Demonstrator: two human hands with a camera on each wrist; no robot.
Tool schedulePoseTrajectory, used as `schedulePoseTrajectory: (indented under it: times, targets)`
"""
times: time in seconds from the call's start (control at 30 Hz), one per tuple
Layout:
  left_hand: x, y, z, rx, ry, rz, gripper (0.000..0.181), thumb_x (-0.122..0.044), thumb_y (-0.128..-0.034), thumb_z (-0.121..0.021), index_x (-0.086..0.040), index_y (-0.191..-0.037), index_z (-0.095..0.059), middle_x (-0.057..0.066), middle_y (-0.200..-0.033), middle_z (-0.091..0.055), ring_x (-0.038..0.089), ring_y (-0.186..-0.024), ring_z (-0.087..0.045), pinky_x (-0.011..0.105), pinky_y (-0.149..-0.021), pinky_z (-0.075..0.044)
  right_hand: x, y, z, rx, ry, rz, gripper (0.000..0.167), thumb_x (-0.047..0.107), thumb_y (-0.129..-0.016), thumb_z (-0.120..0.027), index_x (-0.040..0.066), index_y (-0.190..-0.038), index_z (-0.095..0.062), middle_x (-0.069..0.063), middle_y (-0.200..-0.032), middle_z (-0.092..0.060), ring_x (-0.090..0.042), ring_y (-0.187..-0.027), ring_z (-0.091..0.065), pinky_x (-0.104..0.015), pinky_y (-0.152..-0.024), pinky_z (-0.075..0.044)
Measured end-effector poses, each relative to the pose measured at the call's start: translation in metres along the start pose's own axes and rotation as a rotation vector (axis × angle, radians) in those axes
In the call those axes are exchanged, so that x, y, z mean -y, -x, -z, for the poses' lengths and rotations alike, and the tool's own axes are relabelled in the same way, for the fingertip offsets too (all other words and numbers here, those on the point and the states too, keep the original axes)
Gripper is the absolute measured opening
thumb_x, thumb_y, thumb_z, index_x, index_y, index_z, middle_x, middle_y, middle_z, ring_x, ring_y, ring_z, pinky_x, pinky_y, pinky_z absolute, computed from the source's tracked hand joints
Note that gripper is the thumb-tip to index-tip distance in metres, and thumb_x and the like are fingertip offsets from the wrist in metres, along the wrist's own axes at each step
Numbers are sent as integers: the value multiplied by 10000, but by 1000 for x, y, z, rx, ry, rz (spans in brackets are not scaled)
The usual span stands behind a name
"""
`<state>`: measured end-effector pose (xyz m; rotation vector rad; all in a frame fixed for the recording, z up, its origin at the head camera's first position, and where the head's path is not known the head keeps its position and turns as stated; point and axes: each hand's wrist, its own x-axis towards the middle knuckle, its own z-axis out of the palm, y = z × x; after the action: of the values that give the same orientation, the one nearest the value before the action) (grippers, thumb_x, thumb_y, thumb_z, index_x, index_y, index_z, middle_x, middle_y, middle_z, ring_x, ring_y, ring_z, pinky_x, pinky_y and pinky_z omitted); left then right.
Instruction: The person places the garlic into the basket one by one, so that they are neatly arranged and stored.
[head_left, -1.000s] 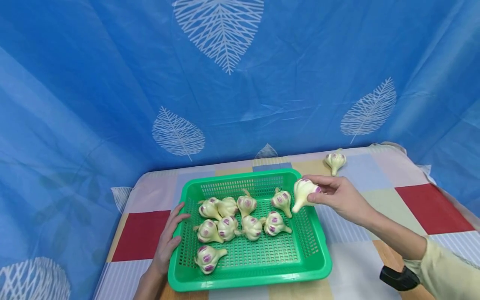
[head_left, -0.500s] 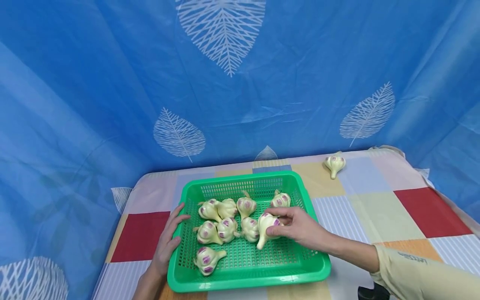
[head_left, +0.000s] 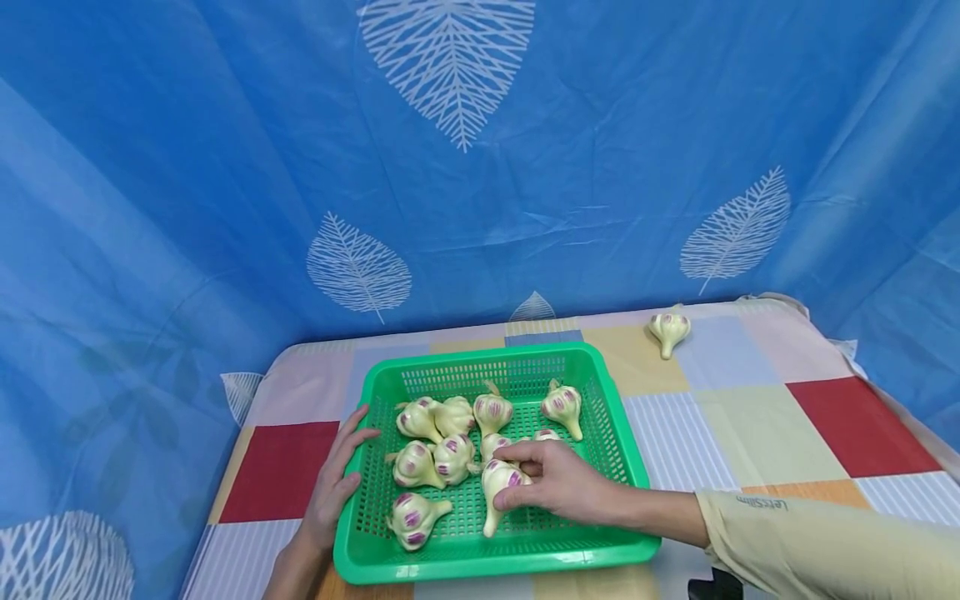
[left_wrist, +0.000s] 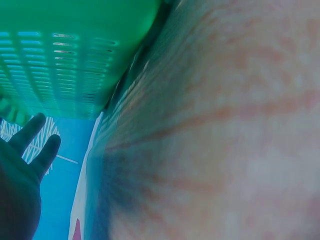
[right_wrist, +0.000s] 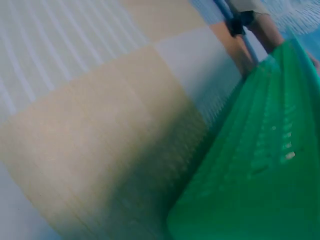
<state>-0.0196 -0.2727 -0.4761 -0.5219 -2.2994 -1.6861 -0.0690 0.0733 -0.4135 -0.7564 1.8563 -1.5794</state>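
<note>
Inside the green plastic basket (head_left: 495,571), my right hand (head_left: 558,483) pinches a garlic bulb (head_left: 497,483) between thumb and fingers, stem tilted down toward the basket's front. My left hand (head_left: 330,487) lies along the basket's left side, fingers extended and tips at the rim. The left wrist view shows its spread fingers (left_wrist: 46,155) beside the slotted basket wall (left_wrist: 65,65). More bulbs lie in the basket: a front-left garlic bulb (head_left: 415,518), a back-right garlic bulb (head_left: 562,406) and several others. My right hand partly hides those behind it. The right wrist view shows only the basket's outside (right_wrist: 250,185).
One loose garlic bulb (head_left: 669,330) lies on the checked tablecloth (head_left: 757,425) near the far edge, right of the basket. A blue curtain (head_left: 570,208) with white leaf prints hangs behind and beside the table. A dark object (head_left: 716,586) shows beneath the right sleeve.
My right hand has carried the garlic bulb from the basket's right rim leftward and toward the front, into the basket. The left hand and basket stay almost unmoved.
</note>
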Motion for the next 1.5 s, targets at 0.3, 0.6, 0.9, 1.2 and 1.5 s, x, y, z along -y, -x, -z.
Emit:
schedulePoseTrajectory:
  times: [0.3, 0.6, 0.9, 1.2, 1.5]
  targets:
    - [1, 1, 0, 6, 7, 3, 492, -169, -945, -407, 109, -1347, -467, 156, -1631, -184, 223, -1470, -177, 230, -1050, -367, -5, -17, -21, 37, 70, -25, 607, 154, -860, -807, -123, -1342, -562, -88, -1076, -733, -25, -861, -626, -196, -724, -492]
    - [1, 0, -1, -7, 0, -15, 493, -163, -934, -416, 99, -1346, -478, 153, -1628, -198, 228, -1469, -188, 232, -1045, -372, -13, -27, -32, 3, 224, 4, 565, 250, -842, -828, -39, -1283, -625, 52, -991, -668, -31, -775, -519, -198, -694, -437]
    - [2, 0, -1, 1, -3, -16, 486, -155, -936, -388, 78, -1352, -486, 119, -1637, -195, 248, -1477, -176, 246, -1053, -357, -18, -29, -38, 21, 360, -7, 642, 375, -756, -888, 88, -1255, -604, 89, -1104, -622, -50, -965, -574, -260, -839, -488]
    - [2, 1, 0, 0, -6, -26, 486, -142, -935, -378, 91, -1350, -480, 132, -1636, -192, 256, -1480, -168, 234, -1062, -336, -13, -25, -41, 63, 488, 12, 688, 289, -773, -871, 87, -1347, -550, 31, -1215, -610, -82, -1066, -562, -301, -912, -479]
    - [2, 1, 0, 3, -4, -23, 482, -132, -932, -379, 85, -1351, -481, 132, -1635, -193, 256, -1483, -160, 227, -1069, -326, -8, -25, -36, 114, 520, 16, 747, 293, -772, -872, 94, -1401, -523, 33, -1275, -594, -75, -1098, -551, -289, -925, -479]
